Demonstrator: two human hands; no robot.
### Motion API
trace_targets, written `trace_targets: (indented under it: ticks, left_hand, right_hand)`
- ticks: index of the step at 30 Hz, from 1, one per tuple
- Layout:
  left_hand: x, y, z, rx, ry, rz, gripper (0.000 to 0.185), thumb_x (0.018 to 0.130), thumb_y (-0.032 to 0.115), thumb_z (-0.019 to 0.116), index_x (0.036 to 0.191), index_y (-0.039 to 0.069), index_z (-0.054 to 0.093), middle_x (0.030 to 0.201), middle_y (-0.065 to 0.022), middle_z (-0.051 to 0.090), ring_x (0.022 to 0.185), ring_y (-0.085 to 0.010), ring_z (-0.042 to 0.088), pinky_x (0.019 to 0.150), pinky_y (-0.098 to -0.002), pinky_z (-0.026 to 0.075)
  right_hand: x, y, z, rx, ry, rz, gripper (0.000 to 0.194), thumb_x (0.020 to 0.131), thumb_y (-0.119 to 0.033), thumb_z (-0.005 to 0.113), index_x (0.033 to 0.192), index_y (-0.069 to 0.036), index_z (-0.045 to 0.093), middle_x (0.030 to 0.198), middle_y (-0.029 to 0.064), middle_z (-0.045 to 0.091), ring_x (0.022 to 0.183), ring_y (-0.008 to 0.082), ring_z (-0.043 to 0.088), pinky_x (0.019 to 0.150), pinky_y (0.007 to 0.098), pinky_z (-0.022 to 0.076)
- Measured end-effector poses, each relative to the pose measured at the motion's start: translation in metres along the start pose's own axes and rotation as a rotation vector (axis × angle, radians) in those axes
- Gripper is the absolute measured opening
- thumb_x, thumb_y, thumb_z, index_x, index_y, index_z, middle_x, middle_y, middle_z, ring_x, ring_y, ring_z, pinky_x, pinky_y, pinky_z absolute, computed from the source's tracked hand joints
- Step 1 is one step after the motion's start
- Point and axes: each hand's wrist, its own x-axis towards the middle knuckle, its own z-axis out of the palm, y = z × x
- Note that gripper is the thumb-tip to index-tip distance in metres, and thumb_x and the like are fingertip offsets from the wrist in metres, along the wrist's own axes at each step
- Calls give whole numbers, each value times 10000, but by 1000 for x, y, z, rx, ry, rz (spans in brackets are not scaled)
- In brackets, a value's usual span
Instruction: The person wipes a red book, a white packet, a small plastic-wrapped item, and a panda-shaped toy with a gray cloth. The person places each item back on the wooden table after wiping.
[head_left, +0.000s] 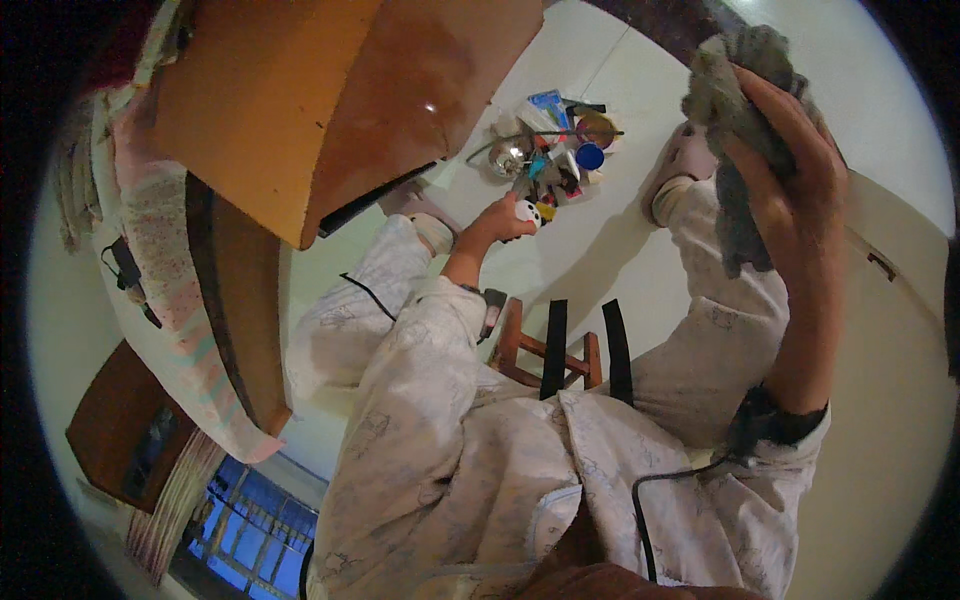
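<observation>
My left hand (495, 222) reaches down near the floor and grips a small white panda-faced object (528, 213). Just beyond it, a pile of small odds and ends lies on the floor. Among them are a shiny silver round object (508, 158), a round blue item (589, 156), a blue-and-white packet (550, 107) and a thin dark rod or cord (559, 133). Raised at the upper right, my right hand (799, 161) holds a crumpled grey cloth (739, 105). Parts of the cloth are hidden behind my fingers.
A brown wooden cabinet or drawer (352, 105) juts in at the upper left, beside a bed with patterned bedding (161, 202). Between my legs stands a small wooden stool (511, 341). My slippered feet flank the pile on the pale floor (592, 262). A pale panel (892, 315) is at right.
</observation>
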Motion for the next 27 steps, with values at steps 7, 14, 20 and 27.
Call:
trace_targets:
  ticks: [7, 14, 20, 27]
  left_hand:
    - [-93, 114, -59, -406, -210, 229, 688, 781, 204, 727, 1364, 28, 407, 1199, -93, 582, 1040, -163, 573, 894, -309, 467]
    - [-200, 161, -103, -989, -136, 635, 776, 779, 325, 690, 1432, 76, 351, 1296, -107, 527, 1191, -226, 527, 986, -373, 443]
    - [-264, 173, -107, -1096, -53, 1043, 861, 729, 467, 786, 1357, 39, 381, 1121, -116, 564, 1161, -303, 543, 954, -419, 483]
    - [-308, 189, -77, -1008, 153, 1005, 980, 539, 541, 877, 1282, 64, 452, 1461, -148, 294, 1116, -319, 592, 942, -441, 513]
  right_hand:
    - [15, -8, 9, 804, 126, 326, 405, 849, -92, 650, 1239, 8, 597, 1022, 68, 676, 913, 115, 626, 832, 261, 497]
    - [15, -42, 29, 1557, 65, 524, 278, 857, -133, 666, 1118, -43, 642, 883, 22, 675, 758, 121, 647, 666, 285, 537]
    - [14, -62, 51, 1866, -160, 592, 302, 909, -346, 584, 1078, -96, 593, 908, 43, 665, 788, 184, 664, 718, 352, 558]
    - [-5, -81, 62, 1965, -107, 535, 272, 922, -330, 576, 1079, -108, 576, 975, 41, 657, 868, 181, 652, 788, 357, 543]
